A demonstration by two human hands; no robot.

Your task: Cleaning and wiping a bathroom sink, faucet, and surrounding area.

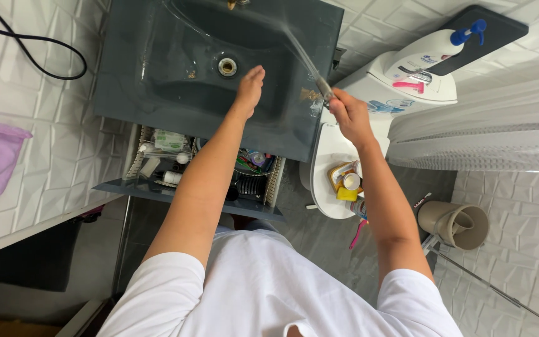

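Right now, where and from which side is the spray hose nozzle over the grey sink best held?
Probably on the metal nozzle end, just behind where the water leaves. The right hand already closes its grip there, coming from the sink's right edge. The part is slim and round, so fingers wrap it, and it points into the basin. The left hand lies flat in the basin, apart from it.

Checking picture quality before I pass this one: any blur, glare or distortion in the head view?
Head view: evenly lit, mostly sharp; wide-angle bending curves the wall tiles at the edges; soft sheen on the grey sink; the water jet from the sprayer in the right hand is streaked.
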